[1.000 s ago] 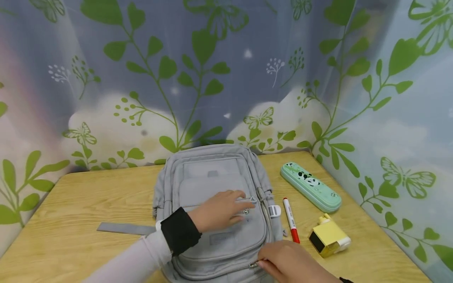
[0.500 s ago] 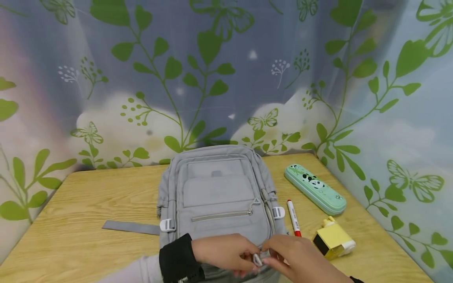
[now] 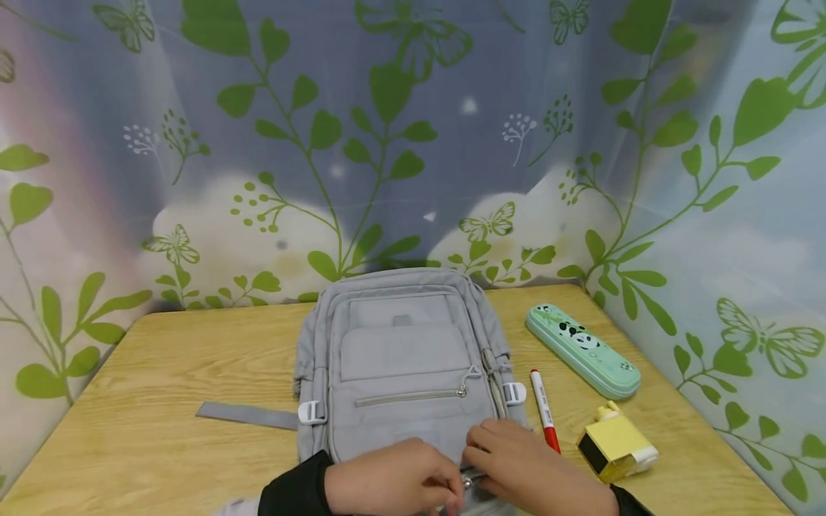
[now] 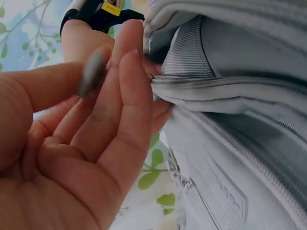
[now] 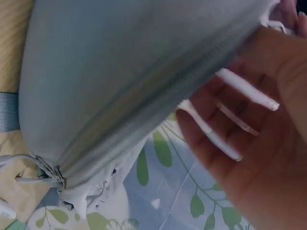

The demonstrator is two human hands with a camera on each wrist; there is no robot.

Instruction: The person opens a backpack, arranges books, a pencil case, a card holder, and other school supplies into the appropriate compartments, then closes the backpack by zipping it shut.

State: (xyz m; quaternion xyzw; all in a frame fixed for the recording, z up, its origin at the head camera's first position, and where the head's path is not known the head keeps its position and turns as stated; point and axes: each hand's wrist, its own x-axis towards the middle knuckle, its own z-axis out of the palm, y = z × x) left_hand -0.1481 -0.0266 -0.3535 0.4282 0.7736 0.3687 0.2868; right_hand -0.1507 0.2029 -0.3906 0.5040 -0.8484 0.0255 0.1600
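Observation:
A grey backpack lies on the wooden table, its front pocket facing up. My left hand is at its near end. In the left wrist view, that hand pinches a small blurred grey zipper pull between thumb and fingers. Beside it, zipper teeth run along a parted edge, and the bag's dark inside shows. Close by on the right, my right hand grips the bag's edge near the zipper. The right wrist view has its thumb on the grey fabric, fingers spread along the edge.
Right of the bag lie a red-and-white marker, a green panda pencil case and a small yellow box-like object. A grey strap stretches left over the table. A leaf-patterned curtain hangs behind.
My left hand has come down from the front pocket to the near edge, beside the right hand, and now pinches the zipper pull. The right hand has shifted its grip there. The view has shifted slightly.

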